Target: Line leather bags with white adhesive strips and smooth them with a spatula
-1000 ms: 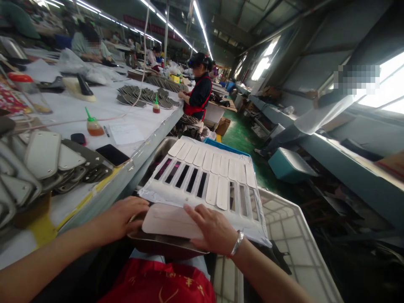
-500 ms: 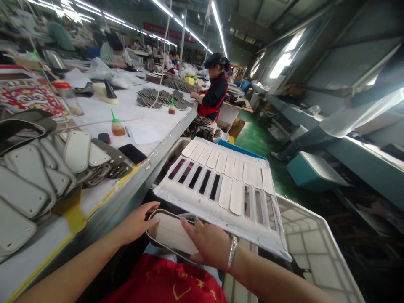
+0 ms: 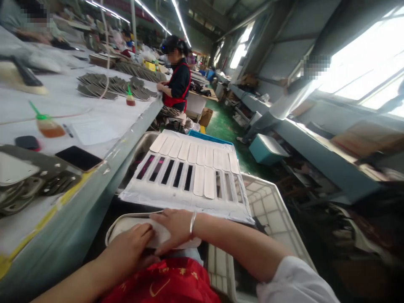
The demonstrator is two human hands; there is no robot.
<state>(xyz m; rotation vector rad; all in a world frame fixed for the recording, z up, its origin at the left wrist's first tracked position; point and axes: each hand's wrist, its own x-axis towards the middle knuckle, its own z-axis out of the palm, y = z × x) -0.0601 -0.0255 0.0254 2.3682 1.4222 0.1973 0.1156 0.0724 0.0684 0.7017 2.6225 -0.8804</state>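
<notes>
A long, pale piece [image 3: 121,227] with rounded ends and a raised rim lies across my lap, above a red apron [image 3: 176,280]. My left hand [image 3: 131,244] is closed on its near side, the bent fingers pressed together over its middle; the fingertips are partly hidden. From the right, my right hand [image 3: 175,227] spans the piece, fingers on its top and thumb towards the near edge. Just beyond lies a white slotted board [image 3: 186,205] bearing rows of pale rounded strips [image 3: 198,181]; several slots show dark.
On the left table [image 3: 126,145] are a phone [image 3: 78,158], a green-tipped bottle [image 3: 49,126], and grey pieces [image 3: 34,181]. A white crate [image 3: 268,202] stands right of the board. A co-worker [image 3: 179,84] in a red apron is at the table's far end.
The view has swung right. My left hand has moved from the piece's left end to its middle, close to my right hand. My right hand has shifted towards the piece's far edge.
</notes>
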